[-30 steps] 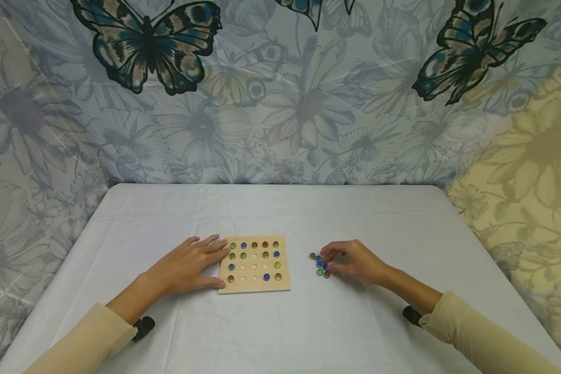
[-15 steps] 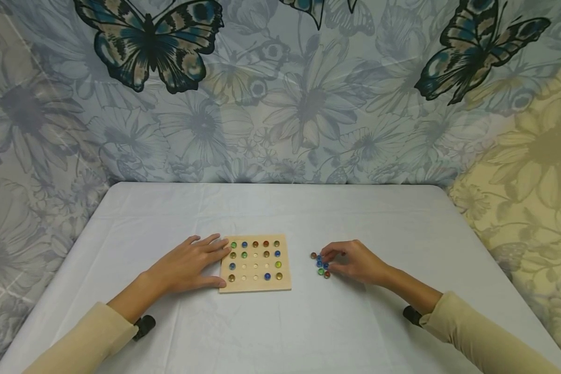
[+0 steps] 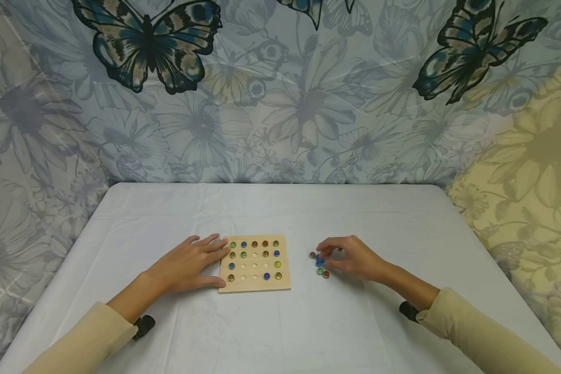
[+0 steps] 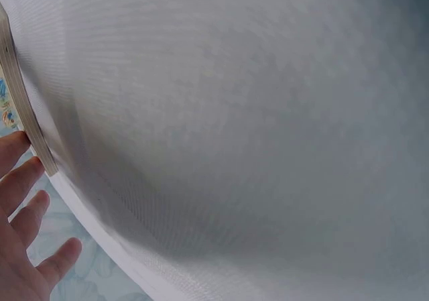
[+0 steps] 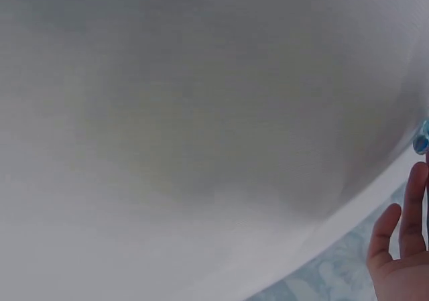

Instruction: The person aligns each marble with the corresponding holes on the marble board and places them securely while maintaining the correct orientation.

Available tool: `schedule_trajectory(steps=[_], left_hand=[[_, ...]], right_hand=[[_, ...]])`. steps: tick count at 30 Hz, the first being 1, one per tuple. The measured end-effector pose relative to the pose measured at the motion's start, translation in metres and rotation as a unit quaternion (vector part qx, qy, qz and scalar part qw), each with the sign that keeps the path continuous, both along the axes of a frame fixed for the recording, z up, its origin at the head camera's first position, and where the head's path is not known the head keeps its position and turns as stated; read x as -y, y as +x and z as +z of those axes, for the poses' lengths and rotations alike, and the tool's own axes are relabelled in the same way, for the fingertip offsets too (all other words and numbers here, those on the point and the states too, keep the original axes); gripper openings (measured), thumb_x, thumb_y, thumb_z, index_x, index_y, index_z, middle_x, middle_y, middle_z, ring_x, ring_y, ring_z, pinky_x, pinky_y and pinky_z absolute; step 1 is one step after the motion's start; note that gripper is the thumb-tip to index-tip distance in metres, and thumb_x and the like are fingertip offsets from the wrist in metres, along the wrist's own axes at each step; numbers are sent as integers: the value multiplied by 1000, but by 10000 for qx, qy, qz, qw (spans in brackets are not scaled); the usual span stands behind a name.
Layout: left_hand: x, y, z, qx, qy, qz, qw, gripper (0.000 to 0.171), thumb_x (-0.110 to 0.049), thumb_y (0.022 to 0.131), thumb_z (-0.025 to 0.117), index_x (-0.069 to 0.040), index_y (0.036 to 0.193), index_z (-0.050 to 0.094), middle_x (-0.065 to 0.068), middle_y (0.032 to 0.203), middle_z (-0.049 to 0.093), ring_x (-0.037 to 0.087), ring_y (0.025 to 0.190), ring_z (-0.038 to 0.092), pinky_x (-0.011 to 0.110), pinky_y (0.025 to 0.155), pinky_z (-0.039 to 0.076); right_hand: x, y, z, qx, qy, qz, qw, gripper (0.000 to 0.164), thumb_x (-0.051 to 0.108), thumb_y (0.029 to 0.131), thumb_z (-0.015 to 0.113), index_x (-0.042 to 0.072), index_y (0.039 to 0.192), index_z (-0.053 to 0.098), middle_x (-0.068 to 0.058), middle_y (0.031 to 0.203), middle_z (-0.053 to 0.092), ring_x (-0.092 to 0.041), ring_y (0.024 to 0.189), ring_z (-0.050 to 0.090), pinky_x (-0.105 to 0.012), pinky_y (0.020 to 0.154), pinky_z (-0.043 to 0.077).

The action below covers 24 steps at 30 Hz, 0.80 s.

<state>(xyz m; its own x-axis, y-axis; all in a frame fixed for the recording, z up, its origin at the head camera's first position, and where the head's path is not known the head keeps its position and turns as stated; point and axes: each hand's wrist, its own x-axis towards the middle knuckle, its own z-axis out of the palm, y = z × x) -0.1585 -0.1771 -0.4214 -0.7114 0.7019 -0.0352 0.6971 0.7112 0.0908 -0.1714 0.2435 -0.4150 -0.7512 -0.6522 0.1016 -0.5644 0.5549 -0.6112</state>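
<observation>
- The wooden board [image 3: 249, 284] lay flat on the white table [image 3: 280, 332], between the two hands and just beside the left one.
- The left hand [image 3: 194, 265] had its fingers spread and almost straight; the fingers and the thumb touched the board at its left side.
- The right hand [image 3: 352, 259] was bent over the loose marbles [image 3: 320, 271], which lay to the right of the board. Whether its thumb and fingers pinched a marble, I could not tell.
- The hands were well apart from one another.
- Five set marbles [image 3: 254, 244] filled the board's far row.
- Behind the table was a patterned cloth [image 3: 308, 150] with butterflies and flowers.
</observation>
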Motion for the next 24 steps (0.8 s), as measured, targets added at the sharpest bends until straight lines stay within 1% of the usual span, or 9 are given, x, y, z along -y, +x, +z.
schedule_trajectory(steps=[4, 11, 14, 20, 24], left_hand=[[0, 0, 0, 24, -3, -9, 10000, 81, -69, 91, 52, -12, 149, 49, 8, 154, 43, 32, 143, 37, 58, 108, 35], [-1, 0, 1, 57, 17, -20, 10000, 81, -68, 91, 54, -11, 148, 49, 8, 154, 43, 33, 143, 36, 59, 108, 35], [-1, 0, 1, 45, 38, -28, 10000, 81, -68, 91, 54, -11, 148, 50, 8, 154, 44, 33, 143, 37, 59, 108, 35], [-1, 0, 1, 46, 45, -12, 10000, 81, -67, 90, 55, -11, 148, 50, 9, 154, 44, 33, 143, 37, 59, 108, 35], [-1, 1, 1, 20, 58, -20, 10000, 81, -68, 90, 55, -11, 148, 50, 9, 153, 44, 33, 142, 38, 59, 108, 35]], right_hand=[[7, -2, 1, 104, -3, 2, 9999, 30, 1, 85, 77, 6, 114, 70, 3, 100, 75, -8, 92, 68, -39, 83, 52], [22, -4, 6, -30, 14, 37, 10000, 30, 3, 85, 78, 5, 114, 70, 5, 98, 74, -9, 90, 68, -39, 82, 53], [29, -5, 8, 7, -12, 31, 10000, 30, 4, 85, 78, 5, 114, 70, 6, 97, 74, -10, 90, 67, -39, 82, 53], [46, -8, 10, 86, -105, 151, 9998, 28, 4, 88, 75, 4, 115, 69, 5, 97, 74, -9, 90, 67, -40, 82, 53], [58, -9, 9, 81, -156, 232, 9996, 30, 4, 88, 76, 5, 116, 69, 6, 98, 73, -9, 91, 67, -41, 83, 53]])
